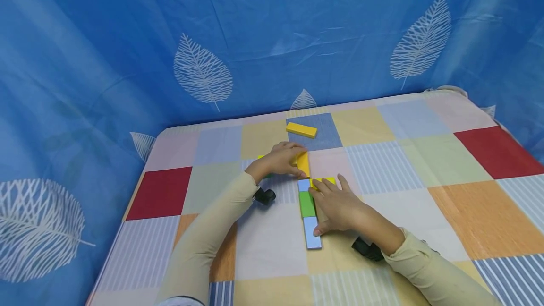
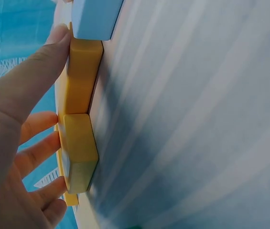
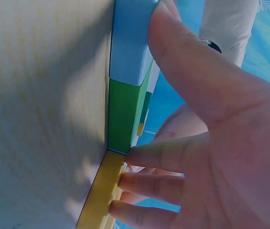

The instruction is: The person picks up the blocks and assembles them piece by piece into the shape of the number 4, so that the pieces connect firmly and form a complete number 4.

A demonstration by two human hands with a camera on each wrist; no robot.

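Note:
A line of blocks runs away from me across the cloth: a light blue block (image 1: 312, 237), a green block (image 1: 307, 204), another light blue block (image 1: 303, 185) and an orange block (image 1: 303, 163). My left hand (image 1: 278, 159) lies over the orange block, thumb at its near end and fingertips along the yellow block (image 2: 81, 148) in the left wrist view. With spread, nearly straight fingers, my right hand (image 1: 340, 207) touches a yellow block (image 1: 329, 182) that branches off rightward. Its thumb rests on the nearest light blue block (image 3: 132, 43).
Beyond the hands lies a separate yellow block (image 1: 301, 130). A yellow-green piece (image 1: 260, 157) and a green bit partly show behind the left hand. The patchwork cloth (image 1: 272, 244) covers the table, and a blue leaf-printed curtain (image 1: 297, 37) hangs behind it.

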